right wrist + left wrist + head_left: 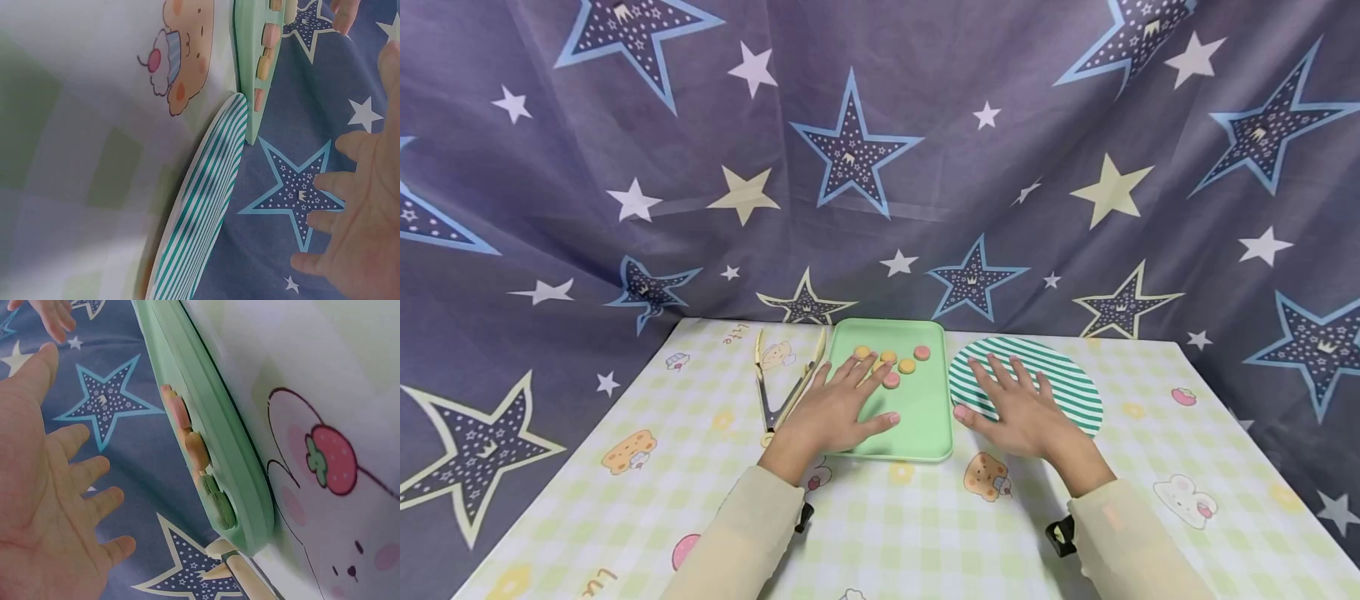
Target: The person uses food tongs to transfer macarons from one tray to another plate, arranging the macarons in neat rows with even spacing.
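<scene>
Round pastel macarons [907, 366] lie toward the light-green rectangular tray's [917, 425] far edge, seemingly below the nearer left hand [835, 412], fingers spread like the right hand's [1024, 417].

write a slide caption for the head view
Left hand above a green tray of macarons, right hand above a striped plate; tongs beside the tray.

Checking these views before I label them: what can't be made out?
Head view: green macarons, hidden behind the left hand.
Head view: part of the striped disc, behind the right hand.
Left wrist view: most of the tongs, cut by bottom edge.
Right wrist view: one end of the tray, cut by top edge.
</scene>
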The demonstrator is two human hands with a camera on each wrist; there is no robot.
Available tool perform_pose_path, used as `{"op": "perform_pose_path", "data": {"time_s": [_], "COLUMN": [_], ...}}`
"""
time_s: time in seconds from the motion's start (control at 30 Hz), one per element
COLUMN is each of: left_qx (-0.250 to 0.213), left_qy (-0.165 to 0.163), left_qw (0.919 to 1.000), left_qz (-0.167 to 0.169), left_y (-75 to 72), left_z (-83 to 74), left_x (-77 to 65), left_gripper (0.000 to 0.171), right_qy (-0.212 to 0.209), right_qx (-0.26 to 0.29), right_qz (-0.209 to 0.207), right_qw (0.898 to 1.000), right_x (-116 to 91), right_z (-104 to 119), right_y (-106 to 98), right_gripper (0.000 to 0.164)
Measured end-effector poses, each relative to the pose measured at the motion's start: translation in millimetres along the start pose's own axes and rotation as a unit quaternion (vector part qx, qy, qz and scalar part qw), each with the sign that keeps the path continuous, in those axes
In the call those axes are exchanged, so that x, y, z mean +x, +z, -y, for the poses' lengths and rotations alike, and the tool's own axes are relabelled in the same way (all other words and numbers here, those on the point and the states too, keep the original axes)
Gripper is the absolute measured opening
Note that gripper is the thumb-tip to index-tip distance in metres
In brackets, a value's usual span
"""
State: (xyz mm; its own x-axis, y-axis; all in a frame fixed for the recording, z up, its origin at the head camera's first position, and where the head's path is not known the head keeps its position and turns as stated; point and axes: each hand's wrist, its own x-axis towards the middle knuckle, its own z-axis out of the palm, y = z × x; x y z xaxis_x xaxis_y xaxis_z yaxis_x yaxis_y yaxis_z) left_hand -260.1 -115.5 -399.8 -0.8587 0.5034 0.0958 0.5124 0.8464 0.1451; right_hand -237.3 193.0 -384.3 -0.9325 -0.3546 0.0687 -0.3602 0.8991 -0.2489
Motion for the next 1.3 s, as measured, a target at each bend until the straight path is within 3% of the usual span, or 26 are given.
{"op": "perform_pose_path", "data": {"time_s": [0.2, 0.4, 0.73, 1.03, 1.3], "left_qx": [0.011, 0.008, -0.013, -0.037, -0.058], "left_qy": [-0.009, -0.025, -0.059, -0.124, -0.198], "left_qw": [0.9998, 0.9996, 0.9979, 0.9909, 0.9779], "left_qz": [0.012, 0.012, -0.021, -0.039, -0.033], "left_y": [-5.2, -7.6, -11.9, -13.8, -19.5], "left_z": [3.2, 10.8, 31.2, 57.4, 76.5], "left_x": [-2.5, -5.3, -12.2, -16.9, -22.0], "left_gripper": [0.080, 0.077, 0.073, 0.076, 0.077], "right_qy": [-0.010, -0.024, -0.010, 0.025, 0.077], "right_qx": [0.002, 0.012, 0.057, 0.104, 0.137], "right_qz": [0.001, -0.033, -0.075, -0.102, -0.122], "right_qw": [1.000, 0.999, 0.995, 0.989, 0.980], "right_x": [2, 3, 6, 1, -10], "right_z": [-1, -10, -40, -70, -102], "right_y": [-4, -6, -13, -23, -25], "right_gripper": [0.086, 0.081, 0.076, 0.071, 0.069]}}
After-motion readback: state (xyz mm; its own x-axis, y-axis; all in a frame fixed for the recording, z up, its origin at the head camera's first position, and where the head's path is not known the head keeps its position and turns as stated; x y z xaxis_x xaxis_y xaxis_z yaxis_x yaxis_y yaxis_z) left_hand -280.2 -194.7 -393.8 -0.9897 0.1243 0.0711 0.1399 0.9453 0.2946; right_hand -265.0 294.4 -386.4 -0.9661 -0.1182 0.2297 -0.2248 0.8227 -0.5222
